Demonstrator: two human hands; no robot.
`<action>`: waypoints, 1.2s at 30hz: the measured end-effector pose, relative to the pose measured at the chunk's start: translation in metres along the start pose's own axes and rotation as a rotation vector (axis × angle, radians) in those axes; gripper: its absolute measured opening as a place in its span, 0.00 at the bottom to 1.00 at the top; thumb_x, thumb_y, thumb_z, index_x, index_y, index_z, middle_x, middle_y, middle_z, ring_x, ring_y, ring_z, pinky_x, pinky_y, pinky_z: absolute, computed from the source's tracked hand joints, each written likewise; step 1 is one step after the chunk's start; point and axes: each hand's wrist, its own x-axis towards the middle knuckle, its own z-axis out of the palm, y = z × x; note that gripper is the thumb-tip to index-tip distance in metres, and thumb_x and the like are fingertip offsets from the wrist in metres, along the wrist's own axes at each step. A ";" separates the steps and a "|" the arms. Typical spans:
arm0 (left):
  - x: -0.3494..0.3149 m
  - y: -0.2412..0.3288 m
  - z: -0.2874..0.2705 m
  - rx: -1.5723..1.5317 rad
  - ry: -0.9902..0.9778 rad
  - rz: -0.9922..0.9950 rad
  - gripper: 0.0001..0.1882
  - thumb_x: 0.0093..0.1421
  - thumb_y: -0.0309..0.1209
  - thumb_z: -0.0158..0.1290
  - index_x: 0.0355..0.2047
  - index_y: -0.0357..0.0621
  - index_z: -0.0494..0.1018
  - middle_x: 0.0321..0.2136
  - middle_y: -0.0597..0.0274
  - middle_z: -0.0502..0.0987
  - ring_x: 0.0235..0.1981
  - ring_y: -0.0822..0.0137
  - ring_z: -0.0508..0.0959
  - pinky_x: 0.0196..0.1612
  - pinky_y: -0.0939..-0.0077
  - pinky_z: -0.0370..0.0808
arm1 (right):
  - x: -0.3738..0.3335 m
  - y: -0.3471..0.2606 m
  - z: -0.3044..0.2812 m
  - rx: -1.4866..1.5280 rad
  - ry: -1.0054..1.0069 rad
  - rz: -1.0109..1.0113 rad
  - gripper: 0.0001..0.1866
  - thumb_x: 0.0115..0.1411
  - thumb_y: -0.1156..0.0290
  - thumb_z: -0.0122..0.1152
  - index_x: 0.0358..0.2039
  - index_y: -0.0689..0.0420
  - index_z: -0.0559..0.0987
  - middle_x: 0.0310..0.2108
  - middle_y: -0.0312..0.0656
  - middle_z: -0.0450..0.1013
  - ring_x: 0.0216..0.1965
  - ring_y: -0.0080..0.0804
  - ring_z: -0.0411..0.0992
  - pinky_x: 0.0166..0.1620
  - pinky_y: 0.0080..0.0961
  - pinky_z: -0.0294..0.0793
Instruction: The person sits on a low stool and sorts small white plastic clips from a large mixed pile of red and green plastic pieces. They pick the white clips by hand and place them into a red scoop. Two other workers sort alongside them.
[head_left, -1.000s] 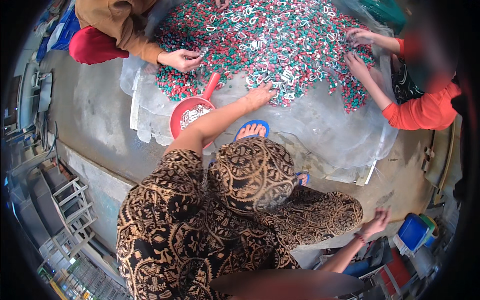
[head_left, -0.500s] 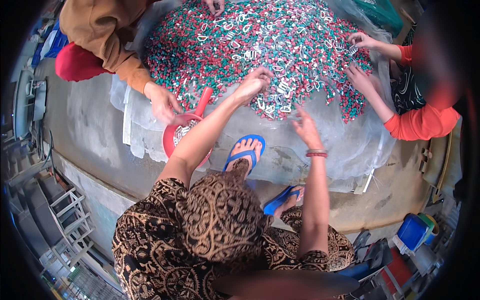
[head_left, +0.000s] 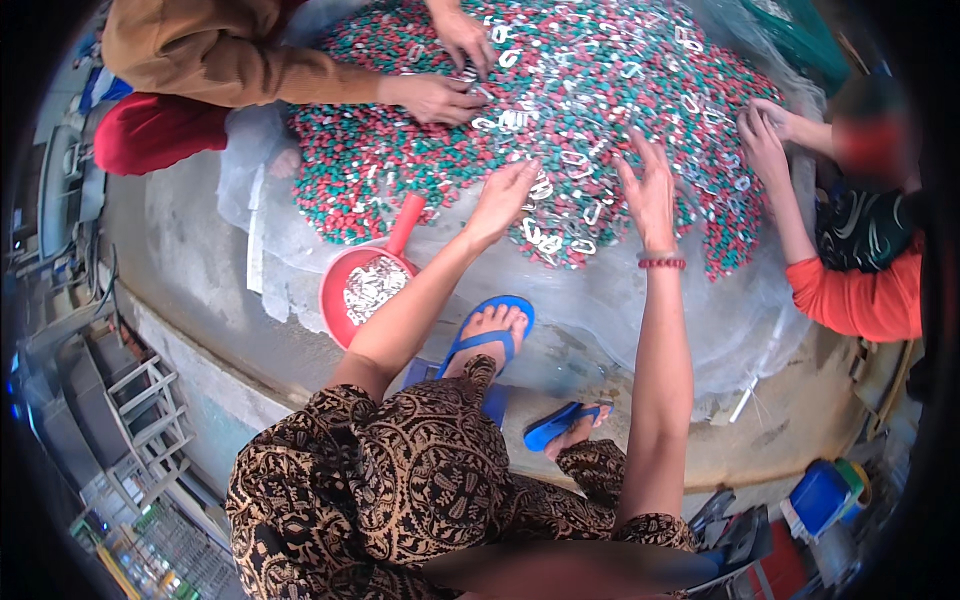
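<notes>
Red, green and white pieces (head_left: 380,185) lie heaped on translucent sheeting (head_left: 600,325) over grey floor (head_left: 180,235). The right hand (head_left: 652,195) spreads loosely above them; whether the left hand (head_left: 503,205) grasps anything, I cannot tell.

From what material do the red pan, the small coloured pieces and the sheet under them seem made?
Red pan: probably plastic, smooth; bowl and handle share one even red.
Small coloured pieces: perhaps plastic, given solid colours; finish too small to judge.
Sheet: likely thin plastic film, slightly glossy; it wrinkles and looks see-through.
</notes>
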 end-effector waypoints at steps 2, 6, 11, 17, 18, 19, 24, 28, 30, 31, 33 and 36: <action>-0.015 0.014 -0.021 -0.652 -0.267 -0.031 0.11 0.61 0.35 0.45 0.26 0.41 0.66 0.23 0.64 0.61 0.25 0.76 0.64 0.14 0.86 0.55 | 0.015 -0.009 0.027 -0.106 0.075 -0.119 0.24 0.50 0.72 0.61 0.50 0.58 0.72 0.43 0.50 0.69 0.43 0.45 0.70 0.46 0.34 0.69; -0.032 0.030 -0.041 -1.126 -0.226 -0.148 0.07 0.57 0.31 0.46 0.25 0.43 0.64 0.21 0.66 0.59 0.23 0.76 0.60 0.13 0.89 0.52 | -0.005 -0.004 0.064 -0.045 -0.007 -0.050 0.14 0.47 0.78 0.62 0.37 0.63 0.74 0.35 0.50 0.68 0.37 0.48 0.69 0.41 0.37 0.69; 0.017 0.040 -0.052 -0.769 -0.013 -0.160 0.08 0.52 0.28 0.52 0.32 0.41 0.69 0.21 0.68 0.63 0.16 0.74 0.61 0.12 0.89 0.52 | -0.041 0.012 0.073 -0.020 -0.028 -0.110 0.18 0.46 0.82 0.60 0.41 0.59 0.75 0.33 0.46 0.68 0.35 0.43 0.70 0.38 0.34 0.70; 0.098 0.036 -0.062 1.082 0.246 0.425 0.20 0.49 0.28 0.58 0.44 0.40 0.72 0.33 0.47 0.77 0.35 0.53 0.77 0.39 0.64 0.73 | -0.040 0.005 0.023 0.439 0.091 0.441 0.34 0.46 0.79 0.65 0.56 0.59 0.67 0.34 0.37 0.67 0.34 0.22 0.69 0.34 0.20 0.72; 0.101 0.032 -0.060 1.224 0.212 0.411 0.21 0.49 0.30 0.59 0.45 0.40 0.73 0.35 0.46 0.77 0.39 0.50 0.77 0.44 0.62 0.72 | -0.040 0.006 0.018 0.555 0.050 0.491 0.35 0.46 0.79 0.65 0.56 0.61 0.66 0.36 0.38 0.68 0.34 0.23 0.69 0.34 0.20 0.72; 0.101 0.030 -0.057 1.240 0.176 0.448 0.22 0.48 0.30 0.60 0.45 0.41 0.72 0.35 0.45 0.77 0.39 0.49 0.76 0.44 0.61 0.72 | -0.040 0.008 0.015 0.673 0.014 0.538 0.35 0.46 0.79 0.65 0.57 0.62 0.65 0.37 0.38 0.68 0.34 0.23 0.69 0.34 0.20 0.71; 0.069 0.036 -0.039 1.217 0.137 0.382 0.18 0.49 0.35 0.59 0.39 0.38 0.76 0.32 0.44 0.77 0.37 0.48 0.76 0.41 0.61 0.72 | -0.044 0.043 0.024 1.474 0.082 0.816 0.19 0.56 0.79 0.58 0.49 0.67 0.69 0.40 0.45 0.69 0.38 0.26 0.68 0.36 0.18 0.69; 0.039 0.060 -0.034 1.003 0.171 0.404 0.18 0.51 0.39 0.58 0.36 0.38 0.77 0.30 0.47 0.78 0.35 0.54 0.79 0.40 0.65 0.73 | -0.061 0.053 0.027 1.636 0.045 0.951 0.18 0.56 0.75 0.60 0.47 0.64 0.71 0.39 0.40 0.70 0.38 0.23 0.68 0.36 0.18 0.69; 0.029 0.069 -0.032 0.974 0.135 0.360 0.18 0.52 0.40 0.58 0.38 0.39 0.77 0.32 0.50 0.79 0.35 0.58 0.79 0.42 0.68 0.72 | -0.066 0.046 0.025 1.540 0.041 0.906 0.18 0.55 0.75 0.60 0.47 0.63 0.72 0.37 0.37 0.71 0.36 0.22 0.68 0.35 0.17 0.68; 0.025 0.071 -0.031 0.944 0.107 0.371 0.18 0.52 0.39 0.58 0.38 0.39 0.78 0.32 0.50 0.79 0.35 0.59 0.79 0.43 0.69 0.72 | -0.067 0.041 0.025 1.492 0.039 0.883 0.18 0.55 0.75 0.61 0.47 0.62 0.73 0.35 0.36 0.71 0.35 0.22 0.68 0.35 0.17 0.68; 0.019 0.072 -0.029 0.879 0.029 0.310 0.17 0.52 0.39 0.58 0.37 0.39 0.78 0.33 0.51 0.79 0.36 0.60 0.79 0.45 0.71 0.71 | -0.066 0.031 0.026 1.215 -0.100 0.735 0.18 0.53 0.75 0.62 0.46 0.61 0.74 0.32 0.34 0.72 0.31 0.21 0.68 0.33 0.17 0.68; 0.012 0.067 -0.026 0.283 -0.034 0.133 0.15 0.56 0.40 0.55 0.34 0.39 0.76 0.23 0.60 0.76 0.18 0.76 0.70 0.19 0.82 0.63 | -0.061 0.021 0.040 0.687 -0.193 0.541 0.21 0.49 0.75 0.65 0.46 0.61 0.75 0.28 0.35 0.73 0.27 0.20 0.68 0.30 0.20 0.67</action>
